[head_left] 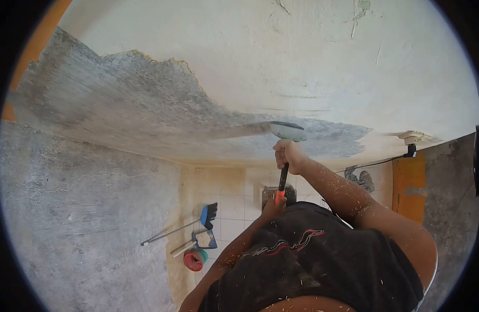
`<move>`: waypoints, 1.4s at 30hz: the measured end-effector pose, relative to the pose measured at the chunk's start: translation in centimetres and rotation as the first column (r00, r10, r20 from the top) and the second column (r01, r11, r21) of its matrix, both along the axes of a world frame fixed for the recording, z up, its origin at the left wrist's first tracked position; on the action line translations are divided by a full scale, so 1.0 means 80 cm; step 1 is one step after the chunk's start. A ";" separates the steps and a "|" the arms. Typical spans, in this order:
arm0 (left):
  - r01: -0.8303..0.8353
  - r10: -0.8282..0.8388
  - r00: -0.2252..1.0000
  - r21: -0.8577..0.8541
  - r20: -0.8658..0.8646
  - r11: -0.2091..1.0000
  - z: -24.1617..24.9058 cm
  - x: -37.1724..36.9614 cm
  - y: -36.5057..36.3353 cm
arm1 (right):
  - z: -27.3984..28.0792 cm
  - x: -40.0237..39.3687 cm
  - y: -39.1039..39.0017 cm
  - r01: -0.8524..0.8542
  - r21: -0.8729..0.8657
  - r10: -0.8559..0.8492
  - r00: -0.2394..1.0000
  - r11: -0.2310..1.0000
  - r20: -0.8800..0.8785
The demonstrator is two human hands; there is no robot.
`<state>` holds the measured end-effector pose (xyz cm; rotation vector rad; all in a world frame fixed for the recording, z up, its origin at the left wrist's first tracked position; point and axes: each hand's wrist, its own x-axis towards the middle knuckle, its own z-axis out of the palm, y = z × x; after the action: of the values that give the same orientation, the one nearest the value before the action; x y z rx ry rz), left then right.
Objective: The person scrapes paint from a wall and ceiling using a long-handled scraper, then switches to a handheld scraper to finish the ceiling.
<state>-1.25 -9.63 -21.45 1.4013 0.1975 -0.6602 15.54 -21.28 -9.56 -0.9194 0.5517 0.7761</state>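
My right hand (291,155) is closed round the upper part of a wall sander (284,177), close below its head. Lower down, my left hand (274,208) wraps round the handle near its orange section. The sander's pale round head, dark along its upper edge, is against the wall (328,132) at the lower border of the white paint. Bare grey plaster spreads to the left and right of the head, and a dark shadow stretches left from it. Paint flakes cover my forearms and black shirt (312,260).
A blue-and-black broom (208,216), a dustpan (205,239) with debris and a red-and-green bucket (195,259) are at the left. A wall socket (410,139) holds a plug whose black cable runs towards me. A dark worn block or stool (269,193) and grey cloth (360,179) are below.
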 end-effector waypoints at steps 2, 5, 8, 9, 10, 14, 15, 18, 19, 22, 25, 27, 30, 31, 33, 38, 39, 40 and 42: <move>-0.035 0.029 0.997 -0.090 -0.065 0.995 0.017 0.021 -0.008 | 0.041 0.004 0.004 -0.015 -0.035 0.018 0.995 0.999 0.097; -0.049 0.035 0.993 -0.132 -0.112 0.990 -0.008 0.017 -0.010 | 0.044 0.012 0.003 -0.075 0.004 0.074 0.988 0.997 0.136; -0.036 0.029 0.996 -0.093 -0.079 0.995 -0.029 0.001 -0.020 | 0.027 0.001 0.002 -0.020 -0.026 0.022 0.997 0.999 0.076; -0.057 0.050 0.996 -0.091 -0.071 0.994 -0.025 -0.003 -0.022 | 0.025 -0.004 0.004 -0.042 -0.062 0.045 0.998 0.997 0.038; -0.059 0.054 0.997 -0.091 -0.062 0.994 -0.021 -0.002 -0.023 | 0.024 -0.003 0.006 -0.066 -0.097 0.067 0.998 0.993 0.003; 0.024 -0.024 1.000 0.000 0.016 1.000 0.005 0.026 -0.011 | 0.080 0.009 0.010 -0.063 -0.095 0.073 0.992 0.993 0.101; 0.079 -0.083 0.996 0.129 0.022 0.988 0.014 0.032 -0.002 | 0.090 0.011 0.010 -0.050 -0.034 0.055 0.988 0.998 0.146; 0.033 -0.031 0.999 0.083 -0.024 0.996 0.027 0.032 0.006 | 0.079 0.011 0.016 -0.024 0.002 0.023 0.982 1.000 0.189; 0.013 -0.012 1.000 0.172 -0.007 0.985 0.020 0.027 0.004 | 0.067 0.009 0.018 0.004 -0.027 0.001 0.983 1.000 0.181; -0.029 0.036 0.999 -0.187 0.036 0.982 -0.052 -0.010 -0.017 | 0.022 -0.005 0.026 -0.084 -0.144 0.092 0.995 0.986 0.050; -0.099 0.102 0.995 -0.152 0.007 0.983 -0.040 -0.006 -0.015 | 0.043 -0.003 0.035 -0.120 -0.103 0.131 0.985 0.987 0.111; -0.067 0.067 0.997 0.017 -0.027 0.998 0.001 0.011 0.001 | 0.056 0.016 0.035 -0.123 -0.039 0.126 0.986 0.992 0.112; -0.069 0.074 0.997 0.146 -0.029 0.987 0.038 0.013 0.012 | 0.069 0.015 0.040 -0.148 0.053 0.143 0.985 0.987 0.095; -0.106 0.107 0.994 0.104 -0.004 0.989 0.039 0.009 0.011 | 0.065 0.012 0.040 -0.153 0.051 0.148 0.985 0.987 0.091; -0.135 0.135 0.991 -0.009 -0.012 0.991 -0.026 -0.012 -0.002 | 0.050 0.007 0.040 -0.137 -0.004 0.137 0.989 0.991 0.054; -0.098 0.099 0.995 -0.050 0.004 0.994 0.009 0.001 -0.015 | 0.066 0.010 0.039 -0.164 -0.051 0.168 0.982 0.985 0.090; -0.087 0.085 0.995 -0.025 -0.054 0.996 0.020 0.012 -0.007 | 0.076 0.014 0.040 -0.164 -0.032 0.166 0.981 0.986 0.096; -0.074 0.073 0.991 0.002 -0.113 0.997 0.028 0.013 -0.001 | 0.071 0.016 0.039 -0.169 0.006 0.167 0.980 0.986 0.104; -0.068 0.069 0.994 0.013 -0.083 0.998 0.045 0.015 0.001 | 0.072 0.015 0.040 -0.145 -0.006 0.145 0.984 0.989 0.108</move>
<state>-0.08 -9.52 -17.86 1.3720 0.3145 -0.6626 16.73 -18.08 -3.82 -1.0014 0.3922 0.8524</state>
